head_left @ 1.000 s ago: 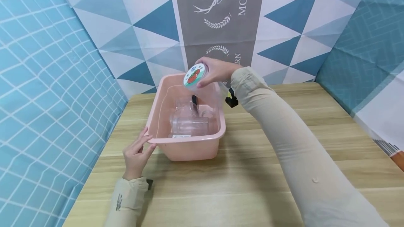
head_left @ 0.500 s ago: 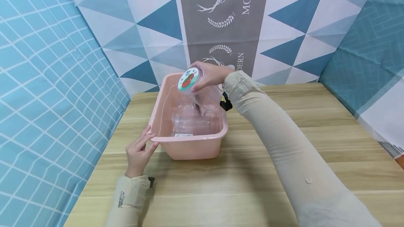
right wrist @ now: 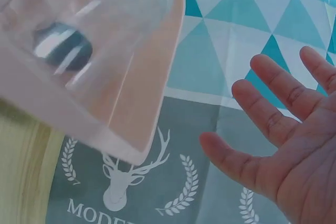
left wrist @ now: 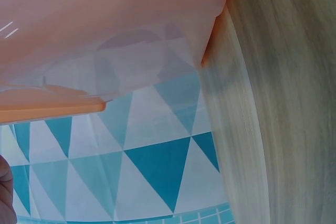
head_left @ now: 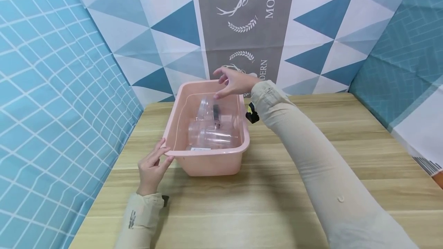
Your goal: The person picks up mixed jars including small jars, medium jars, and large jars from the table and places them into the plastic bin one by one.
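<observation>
A pink plastic basin (head_left: pixel 211 162) stands on the table, with several clear plastic jars (head_left: pixel 219 135) lying in it. One clear container (head_left: pixel 206 107) leans near the middle, beside a dark object (head_left: pixel 216 114) that I cannot make out. My left hand (head_left: pixel 151 170) holds the basin's rim at the near left corner. Over the basin's far right side, my right hand (head_left: pixel 238 82) hovers with spread, relaxed fingers and nothing in them. The right wrist view shows that palm (right wrist: pixel 310 166) bare, apart from the basin.
The wooden table (head_left: pixel 304 164) extends in front and to the right of the basin. A patterned wall covering (head_left: pixel 238 37) rises right behind it, and a blue tiled-pattern sheet (head_left: pixel 52 99) hangs on the left. A black strap (head_left: pixel 252 113) shows at the right wrist.
My right hand has let go of a clear jar with a tomato-printed lid, which has dropped into the basin. Its fingers have spread. My left hand keeps its place on the rim.
</observation>
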A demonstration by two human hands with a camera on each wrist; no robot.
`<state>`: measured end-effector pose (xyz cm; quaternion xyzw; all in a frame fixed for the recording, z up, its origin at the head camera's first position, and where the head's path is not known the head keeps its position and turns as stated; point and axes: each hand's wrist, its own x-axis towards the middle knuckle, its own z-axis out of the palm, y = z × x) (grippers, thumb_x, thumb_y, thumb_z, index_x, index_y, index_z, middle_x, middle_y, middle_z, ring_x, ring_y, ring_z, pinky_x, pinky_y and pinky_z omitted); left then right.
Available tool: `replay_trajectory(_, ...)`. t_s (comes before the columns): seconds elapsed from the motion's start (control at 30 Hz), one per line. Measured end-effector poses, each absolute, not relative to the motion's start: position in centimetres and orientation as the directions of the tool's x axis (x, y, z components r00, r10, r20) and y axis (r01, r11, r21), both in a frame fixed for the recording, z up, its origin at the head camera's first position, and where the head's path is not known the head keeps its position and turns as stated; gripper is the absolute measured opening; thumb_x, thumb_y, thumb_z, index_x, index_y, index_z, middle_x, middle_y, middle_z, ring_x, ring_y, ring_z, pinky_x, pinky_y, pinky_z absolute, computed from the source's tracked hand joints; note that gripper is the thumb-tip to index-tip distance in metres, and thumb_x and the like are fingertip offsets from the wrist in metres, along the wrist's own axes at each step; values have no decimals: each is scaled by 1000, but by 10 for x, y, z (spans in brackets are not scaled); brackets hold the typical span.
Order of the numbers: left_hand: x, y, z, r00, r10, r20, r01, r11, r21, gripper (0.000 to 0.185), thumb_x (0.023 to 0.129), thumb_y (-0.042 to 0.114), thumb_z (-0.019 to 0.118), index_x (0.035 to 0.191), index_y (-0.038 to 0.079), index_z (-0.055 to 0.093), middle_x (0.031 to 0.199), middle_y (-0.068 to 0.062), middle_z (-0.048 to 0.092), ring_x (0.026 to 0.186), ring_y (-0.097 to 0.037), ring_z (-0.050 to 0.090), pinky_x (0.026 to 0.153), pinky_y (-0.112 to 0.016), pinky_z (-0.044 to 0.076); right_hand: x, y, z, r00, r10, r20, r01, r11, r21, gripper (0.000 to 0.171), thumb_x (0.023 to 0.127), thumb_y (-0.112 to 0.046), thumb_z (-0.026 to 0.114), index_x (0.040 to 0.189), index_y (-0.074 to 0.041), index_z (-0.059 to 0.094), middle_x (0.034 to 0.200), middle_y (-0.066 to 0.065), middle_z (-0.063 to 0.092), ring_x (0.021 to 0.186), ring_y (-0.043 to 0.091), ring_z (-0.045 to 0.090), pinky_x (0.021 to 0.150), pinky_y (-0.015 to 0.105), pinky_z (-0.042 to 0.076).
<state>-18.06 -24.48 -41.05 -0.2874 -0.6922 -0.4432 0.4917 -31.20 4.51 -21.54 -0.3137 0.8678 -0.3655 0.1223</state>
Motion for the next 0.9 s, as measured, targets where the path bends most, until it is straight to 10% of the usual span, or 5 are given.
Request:
replay_trajectory(0.23, -179, -245, -410, -381, -50, 923, 822, 439, 363, 51, 86, 37, 71, 81, -13, 67, 114, -2, 66, 104, -4, 62, 41, -14, 18, -314, 56, -223, -788, -616, 5, -419, 530, -737, 77, 81, -20, 75, 142, -1, 30, 134, 22, 44, 122, 35, 46, 101, 42, 39)
replay_trajectory(0.43, -184, -245, -410, -342, -14, 940, 846, 431, 314, 50, 86, 36, 71, 83, -14, 67, 100, -26, 67, 110, -10, 60, 59, -3, 36, -317, 75, -229, -800, -599, 15, -464, 604, -648, 78, 83, -25, 73, 144, -2, 30, 135, 26, 45, 122, 39, 45, 101, 46, 38)
replay_trajectory(0.67, -187, -249, -408, -349, 7, 937, 835, 457, 307, 51, 87, 39, 68, 82, -11, 69, 110, -13, 67, 88, 8, 61, 43, -10, 20, -326, 116, -246, -796, -600, 71, -568, 703, -429, 81, 88, -38, 67, 149, -4, 26, 148, 23, 35, 132, 39, 36, 108, 52, 27)
replay_trajectory(0.9, -182, -259, -393, -381, 30, 924, 819, 475, 323, 55, 97, 47, 51, 96, -3, 74, 110, 5, 66, 91, 3, 64, 69, -8, 45, -308, 168, -278, -831, -549, 90, -556, 826, -96, 87, 88, -62, 55, 151, -8, 26, 149, 25, 31, 131, 46, 34, 103, 62, 27)
